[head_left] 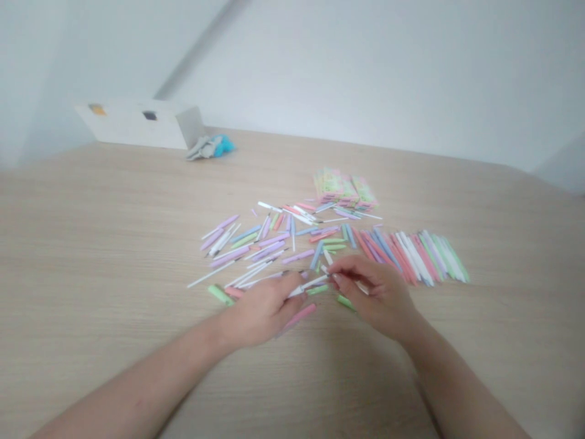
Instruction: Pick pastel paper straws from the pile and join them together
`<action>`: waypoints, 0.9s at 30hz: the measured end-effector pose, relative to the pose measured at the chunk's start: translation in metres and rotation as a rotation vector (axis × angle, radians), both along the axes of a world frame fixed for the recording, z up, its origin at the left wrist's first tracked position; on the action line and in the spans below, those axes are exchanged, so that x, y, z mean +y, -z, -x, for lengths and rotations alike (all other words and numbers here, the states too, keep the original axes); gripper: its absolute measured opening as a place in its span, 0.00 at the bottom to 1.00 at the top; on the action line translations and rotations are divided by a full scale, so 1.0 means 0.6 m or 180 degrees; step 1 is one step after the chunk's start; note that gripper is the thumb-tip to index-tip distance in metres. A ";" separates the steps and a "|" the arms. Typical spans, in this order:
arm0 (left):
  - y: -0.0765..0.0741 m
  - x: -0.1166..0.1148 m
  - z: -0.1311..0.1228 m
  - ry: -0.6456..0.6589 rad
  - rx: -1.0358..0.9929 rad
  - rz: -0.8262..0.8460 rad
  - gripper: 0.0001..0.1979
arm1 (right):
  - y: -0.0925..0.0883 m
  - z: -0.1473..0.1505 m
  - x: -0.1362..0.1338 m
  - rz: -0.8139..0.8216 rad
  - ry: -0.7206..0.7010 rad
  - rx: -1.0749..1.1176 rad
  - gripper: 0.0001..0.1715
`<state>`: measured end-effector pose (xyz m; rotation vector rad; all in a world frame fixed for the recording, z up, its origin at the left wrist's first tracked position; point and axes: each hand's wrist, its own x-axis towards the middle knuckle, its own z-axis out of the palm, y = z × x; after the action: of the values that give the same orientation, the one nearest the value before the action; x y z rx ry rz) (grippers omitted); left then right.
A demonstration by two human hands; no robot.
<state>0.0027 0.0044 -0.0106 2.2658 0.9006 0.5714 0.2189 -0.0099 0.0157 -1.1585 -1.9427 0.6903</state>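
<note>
Many thin pastel pen parts (pixel 269 244) lie scattered across the wooden table (pixel 114 231): purple, pink, green, blue and white tubes. My left hand (pixel 262 311) is closed around a pink pen barrel (pixel 299 317) and the end of a thin white refill (pixel 311 285). My right hand (pixel 377 292) pinches the other end of that white refill, with a green piece (pixel 345 301) just beneath it. The two hands meet over the near edge of the scattered pile. A neat row of assembled pens (pixel 415 253) lies to the right of my right hand.
A stack of flat colourful packets (pixel 342 188) sits behind the pile. At the back left stand a white cardboard box (pixel 141 124) and a grey and blue cloth bundle (pixel 210 147). A pale wall rises behind the table.
</note>
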 end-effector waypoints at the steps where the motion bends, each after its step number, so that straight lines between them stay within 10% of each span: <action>1: 0.000 0.000 0.000 -0.0007 0.0064 -0.0032 0.09 | 0.000 0.001 0.000 0.0043 -0.0030 -0.0007 0.07; 13: 0.006 0.001 0.002 -0.0066 0.0459 -0.0085 0.14 | 0.001 0.010 0.007 0.1028 -0.0206 0.0710 0.02; 27: 0.011 0.003 0.001 -0.0162 0.0346 0.0039 0.09 | 0.011 0.017 0.014 0.0956 -0.0009 0.0805 0.08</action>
<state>0.0022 0.0063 -0.0169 2.2866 1.0149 0.4674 0.2085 -0.0016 0.0092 -1.1801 -1.6665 1.1033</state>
